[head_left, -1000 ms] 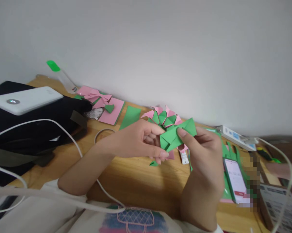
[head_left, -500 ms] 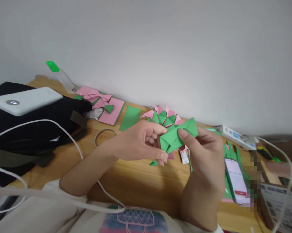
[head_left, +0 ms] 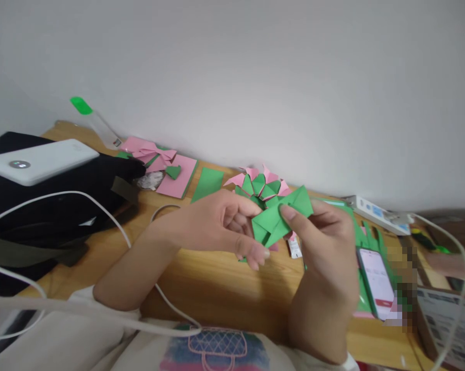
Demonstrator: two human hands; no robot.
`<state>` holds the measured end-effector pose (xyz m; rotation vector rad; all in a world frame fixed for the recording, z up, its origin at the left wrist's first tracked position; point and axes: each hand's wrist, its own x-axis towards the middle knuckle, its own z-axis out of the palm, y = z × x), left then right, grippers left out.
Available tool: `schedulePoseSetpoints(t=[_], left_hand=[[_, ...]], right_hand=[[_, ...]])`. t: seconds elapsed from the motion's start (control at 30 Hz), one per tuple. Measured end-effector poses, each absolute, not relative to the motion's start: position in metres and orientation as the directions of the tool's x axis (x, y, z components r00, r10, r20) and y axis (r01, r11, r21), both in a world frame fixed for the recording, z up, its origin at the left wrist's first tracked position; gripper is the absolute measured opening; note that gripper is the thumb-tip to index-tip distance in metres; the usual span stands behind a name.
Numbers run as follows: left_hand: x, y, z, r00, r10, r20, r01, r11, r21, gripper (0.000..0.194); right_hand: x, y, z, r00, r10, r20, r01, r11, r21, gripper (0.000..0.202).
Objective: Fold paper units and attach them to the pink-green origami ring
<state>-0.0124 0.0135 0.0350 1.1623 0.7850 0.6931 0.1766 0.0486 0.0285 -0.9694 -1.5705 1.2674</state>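
A folded green paper piece [head_left: 273, 224] with layered creases is held tilted above the table. My right hand [head_left: 325, 242] pinches its right part, thumb on the front face and fingers behind. At the left end is my left hand [head_left: 220, 226], closed loosely around that edge. Its index finger touches the upper left side, and the thumb lies just under the lower corner. Some left fingertips are hidden. Behind the piece sits a ring of joined pink and green folded paper units [head_left: 259, 183], partly covered by the paper and my hands.
Pink sheets [head_left: 180, 178] and a green sheet [head_left: 208, 183] lie at the back. A white power bank [head_left: 47, 161] rests on a black bag [head_left: 62, 206] at left. A phone [head_left: 377, 283] and power strip [head_left: 379, 214] are at right. White cables [head_left: 118, 229] cross the left.
My left thumb has slid slightly down off the paper's lower left corner. The green piece has shifted a little to the left in my right hand's pinch.
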Motion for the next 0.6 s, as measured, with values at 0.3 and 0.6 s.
schedulePoseSetpoints(t=[0.3, 0.6], left_hand=[[-0.007, 0.015, 0.021, 0.445, 0.893, -0.063, -0.051, 0.096, 0.994, 0.016], [0.000, 0.016, 0.026, -0.067, 0.991, 0.112, 0.006, -0.112, 0.994, 0.021]], right_hand=[[0.173, 0.048, 0.027, -0.440, 0.894, 0.081, 0.065, 0.122, -0.990, 0.024], [0.173, 0.048, 0.028, -0.435, 0.890, 0.137, 0.032, 0.168, -0.985, 0.028]])
